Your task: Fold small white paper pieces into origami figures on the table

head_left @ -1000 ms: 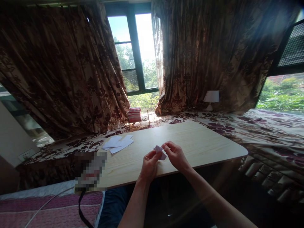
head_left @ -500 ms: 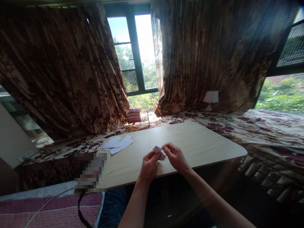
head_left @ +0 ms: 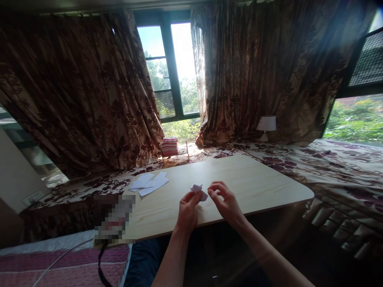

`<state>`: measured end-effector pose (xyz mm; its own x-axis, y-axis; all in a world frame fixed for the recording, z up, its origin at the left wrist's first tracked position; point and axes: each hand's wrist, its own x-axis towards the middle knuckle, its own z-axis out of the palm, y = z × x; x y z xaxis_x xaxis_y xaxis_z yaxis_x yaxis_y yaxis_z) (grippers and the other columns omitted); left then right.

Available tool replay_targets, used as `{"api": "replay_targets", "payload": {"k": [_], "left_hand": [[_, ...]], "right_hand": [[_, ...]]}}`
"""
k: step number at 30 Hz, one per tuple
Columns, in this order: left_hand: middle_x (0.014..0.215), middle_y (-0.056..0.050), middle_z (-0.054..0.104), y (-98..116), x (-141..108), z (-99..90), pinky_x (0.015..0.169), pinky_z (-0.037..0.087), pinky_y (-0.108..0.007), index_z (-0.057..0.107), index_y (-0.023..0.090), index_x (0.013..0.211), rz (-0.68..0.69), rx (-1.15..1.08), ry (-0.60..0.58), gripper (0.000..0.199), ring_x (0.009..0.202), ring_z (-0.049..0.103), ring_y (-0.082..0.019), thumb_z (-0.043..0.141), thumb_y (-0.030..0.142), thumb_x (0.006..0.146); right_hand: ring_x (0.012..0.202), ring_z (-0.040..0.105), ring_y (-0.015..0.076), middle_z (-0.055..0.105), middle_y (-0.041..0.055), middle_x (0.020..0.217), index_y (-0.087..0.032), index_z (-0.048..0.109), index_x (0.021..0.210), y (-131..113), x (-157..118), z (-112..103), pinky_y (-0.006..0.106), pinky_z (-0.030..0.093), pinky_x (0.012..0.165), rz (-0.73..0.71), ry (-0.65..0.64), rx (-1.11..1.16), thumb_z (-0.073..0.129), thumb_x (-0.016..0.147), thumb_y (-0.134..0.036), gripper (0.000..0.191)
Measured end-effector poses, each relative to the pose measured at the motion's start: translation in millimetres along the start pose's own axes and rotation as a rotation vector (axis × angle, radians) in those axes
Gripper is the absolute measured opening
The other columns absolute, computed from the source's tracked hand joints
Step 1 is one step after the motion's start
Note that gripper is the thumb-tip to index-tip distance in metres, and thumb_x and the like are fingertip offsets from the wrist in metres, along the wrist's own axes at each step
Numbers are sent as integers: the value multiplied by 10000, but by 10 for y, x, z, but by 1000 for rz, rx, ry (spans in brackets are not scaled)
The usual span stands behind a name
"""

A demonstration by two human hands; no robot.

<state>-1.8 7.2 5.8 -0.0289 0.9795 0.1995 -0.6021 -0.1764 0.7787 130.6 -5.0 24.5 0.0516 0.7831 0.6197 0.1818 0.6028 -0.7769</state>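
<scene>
The small, folded piece of white paper [head_left: 199, 192] is being held over the near middle part of the pale, wood-grained rectangular table [head_left: 248, 181], between the person's two bare hands. The left hand [head_left: 188, 209] is the nearer of the two: its thumb and fingers are pinching the paper at its near left part, the thumb lying uppermost and the fingers beneath being largely hidden. The paper is projecting beyond this pinch to the far side and to the right; its longer extent is apparently running from far left to near right, though the small folds are not showing clearly enough to confirm this. The right hand [head_left: 226, 202] is standing just to the right of the paper, its bent thumb and forefinger pointing left towards the paper's right corner. A narrow gap is appearing there, and no paper is showing in these fingers; whether their tips are meeting cannot be told. The left forearm is rising steeply from the near side, its wrist fairly straight; the right forearm is slanting in from near right to far left, its wrist slightly bent and its fingers curling inward. Several flat, overlapping sheets of white paper [head_left: 146, 184] are lying on the table's far left part, well apart from both hands.
</scene>
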Motion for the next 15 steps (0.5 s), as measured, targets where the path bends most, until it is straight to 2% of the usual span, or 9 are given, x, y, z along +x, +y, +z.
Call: {"api": "replay_targets", "payload": {"k": [3,10,15], "left_hand": [[700,5,710,12,2,11,763,451,-275,720,162,683,17,-1,30,157,726,631,-137,831,227,592],[716,-20,717,28,-22,50,741,452,-267,741,158,693,36,50,30,172,711,626,-143,833,252,581],[796,-47,732,63,-42,-13,759,459,-293,747,167,830,56,131,16,250,746,633,-161,789,336,651]], "right_hand": [[885,576,203,585,63,959,-206,629,791,12,-19,41,322,481,718,-23,-21,1,572,831,-324,136],[874,581,197,586,56,934,-197,627,754,100,2,107,314,479,711,10,-53,45,583,832,-345,173],[822,590,162,604,38,909,-155,599,745,181,65,47,317,497,706,95,-106,130,572,868,-377,255]]}}
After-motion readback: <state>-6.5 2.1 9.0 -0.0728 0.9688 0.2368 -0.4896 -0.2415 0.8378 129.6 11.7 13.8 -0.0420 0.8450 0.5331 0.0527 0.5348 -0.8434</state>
